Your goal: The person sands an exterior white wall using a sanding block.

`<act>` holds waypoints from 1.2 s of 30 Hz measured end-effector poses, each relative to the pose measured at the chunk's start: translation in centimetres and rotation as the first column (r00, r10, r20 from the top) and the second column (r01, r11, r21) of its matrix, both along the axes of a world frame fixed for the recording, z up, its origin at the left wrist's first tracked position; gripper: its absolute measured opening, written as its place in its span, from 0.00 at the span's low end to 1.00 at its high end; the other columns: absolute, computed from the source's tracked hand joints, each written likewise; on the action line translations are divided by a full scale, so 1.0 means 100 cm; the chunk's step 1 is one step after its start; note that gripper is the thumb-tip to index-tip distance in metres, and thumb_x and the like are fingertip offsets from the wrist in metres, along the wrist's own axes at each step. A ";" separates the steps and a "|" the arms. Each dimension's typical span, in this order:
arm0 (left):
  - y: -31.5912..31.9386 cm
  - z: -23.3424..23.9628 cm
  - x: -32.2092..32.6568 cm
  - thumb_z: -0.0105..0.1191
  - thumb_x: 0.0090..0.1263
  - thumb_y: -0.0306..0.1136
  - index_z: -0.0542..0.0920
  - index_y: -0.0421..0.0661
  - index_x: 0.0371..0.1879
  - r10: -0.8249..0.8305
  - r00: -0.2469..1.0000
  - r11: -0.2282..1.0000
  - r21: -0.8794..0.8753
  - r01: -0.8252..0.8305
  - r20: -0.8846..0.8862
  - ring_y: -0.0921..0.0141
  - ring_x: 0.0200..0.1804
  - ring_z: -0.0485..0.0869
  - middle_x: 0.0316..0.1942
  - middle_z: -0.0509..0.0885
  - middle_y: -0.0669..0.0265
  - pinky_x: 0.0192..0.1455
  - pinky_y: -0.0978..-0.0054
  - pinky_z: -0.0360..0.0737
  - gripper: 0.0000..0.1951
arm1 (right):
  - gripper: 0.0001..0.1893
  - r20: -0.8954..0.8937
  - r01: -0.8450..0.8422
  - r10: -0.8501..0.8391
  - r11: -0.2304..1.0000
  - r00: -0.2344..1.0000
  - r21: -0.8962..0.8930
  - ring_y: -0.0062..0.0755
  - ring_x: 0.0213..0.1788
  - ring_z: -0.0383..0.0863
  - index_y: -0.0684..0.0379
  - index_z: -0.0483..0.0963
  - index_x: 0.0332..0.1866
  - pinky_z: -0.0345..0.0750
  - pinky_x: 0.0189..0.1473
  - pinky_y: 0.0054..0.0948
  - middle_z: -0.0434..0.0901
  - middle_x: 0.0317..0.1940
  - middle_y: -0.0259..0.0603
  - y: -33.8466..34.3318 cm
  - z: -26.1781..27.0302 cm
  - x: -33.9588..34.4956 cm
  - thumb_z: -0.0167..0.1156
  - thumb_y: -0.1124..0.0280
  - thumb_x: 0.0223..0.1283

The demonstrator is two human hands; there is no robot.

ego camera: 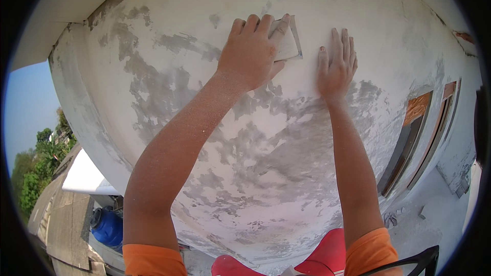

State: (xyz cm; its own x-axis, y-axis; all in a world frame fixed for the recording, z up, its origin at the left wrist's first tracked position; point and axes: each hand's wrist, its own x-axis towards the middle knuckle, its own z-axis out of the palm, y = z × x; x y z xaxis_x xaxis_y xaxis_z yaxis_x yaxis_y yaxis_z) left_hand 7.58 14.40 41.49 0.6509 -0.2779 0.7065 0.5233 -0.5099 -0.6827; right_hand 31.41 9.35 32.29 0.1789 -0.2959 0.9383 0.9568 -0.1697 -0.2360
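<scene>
My left hand [255,51] grips a pale, flat rectangular piece, which looks like a sanding pad or folded sandpaper [287,42], and presses it against the plastered wall [238,153]. The fingers curl over its upper left part, while its right corners stick out. To the right, my right hand [337,65] rests on the same wall with the fingers spread slightly upward and nothing held. Fine pale dust coats both hands and forearms. White filler covers the wall unevenly, with grey patches showing through.
Window or door frames [414,142] stand at the right. Slippers [390,219] and small fragments lie on the floor [422,237] at lower right. Beyond the wall's left edge are a blue plastic barrel [107,227], corrugated roofing [69,214] and trees. A ceiling [50,4] borders the wall above.
</scene>
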 end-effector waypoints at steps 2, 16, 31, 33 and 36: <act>0.002 -0.019 0.006 0.70 0.72 0.48 0.68 0.41 0.83 0.122 0.977 0.981 0.172 -0.092 -0.174 0.62 0.65 0.75 0.63 0.77 0.62 0.68 0.62 0.76 0.44 | 0.28 0.015 -0.025 0.025 1.000 1.000 0.014 0.53 0.88 0.60 0.47 0.70 0.82 0.55 0.86 0.57 0.67 0.85 0.46 0.002 -0.003 0.001 0.54 0.55 0.81; -0.026 -0.042 0.008 0.65 0.76 0.51 0.79 0.29 0.66 0.378 0.885 0.914 0.265 -0.308 -0.273 0.59 0.58 0.76 0.59 0.77 0.53 0.59 0.63 0.78 0.34 | 0.29 0.065 -0.008 0.004 0.998 0.998 0.055 0.52 0.87 0.63 0.47 0.71 0.82 0.58 0.86 0.55 0.69 0.84 0.44 0.004 -0.011 0.013 0.57 0.55 0.80; -0.037 -0.024 0.005 0.62 0.80 0.52 0.91 0.46 0.58 0.454 0.850 0.882 0.273 -0.385 -0.268 0.59 0.61 0.76 0.61 0.78 0.56 0.63 0.57 0.76 0.22 | 0.31 0.082 0.020 -0.017 0.999 0.996 -0.038 0.52 0.87 0.62 0.46 0.69 0.84 0.59 0.85 0.56 0.66 0.85 0.44 -0.010 -0.028 0.028 0.59 0.53 0.80; -0.031 0.007 0.004 0.61 0.80 0.52 0.90 0.48 0.61 0.358 0.914 0.930 0.161 -0.331 -0.189 0.59 0.61 0.76 0.61 0.78 0.56 0.63 0.56 0.76 0.23 | 0.31 0.094 0.030 -0.023 0.997 0.995 -0.068 0.51 0.87 0.61 0.46 0.68 0.84 0.59 0.85 0.55 0.65 0.85 0.44 -0.017 -0.028 0.032 0.59 0.54 0.79; -0.033 0.013 0.001 0.60 0.81 0.53 0.86 0.48 0.68 0.428 0.900 0.903 0.046 -0.426 -0.075 0.58 0.62 0.76 0.64 0.78 0.55 0.64 0.56 0.75 0.27 | 0.31 0.088 0.041 -0.035 0.997 0.995 -0.058 0.51 0.86 0.62 0.47 0.69 0.83 0.60 0.85 0.55 0.66 0.85 0.46 -0.012 -0.023 0.022 0.60 0.53 0.78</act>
State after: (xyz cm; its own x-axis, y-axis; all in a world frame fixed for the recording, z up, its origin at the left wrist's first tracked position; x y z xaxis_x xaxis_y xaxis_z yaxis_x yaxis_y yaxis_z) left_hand 7.72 11.14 42.83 0.7665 0.0213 0.6419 0.6285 -0.2302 -0.7429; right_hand 33.58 8.12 30.03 0.0854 -0.2438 0.9661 0.9659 -0.2175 -0.1403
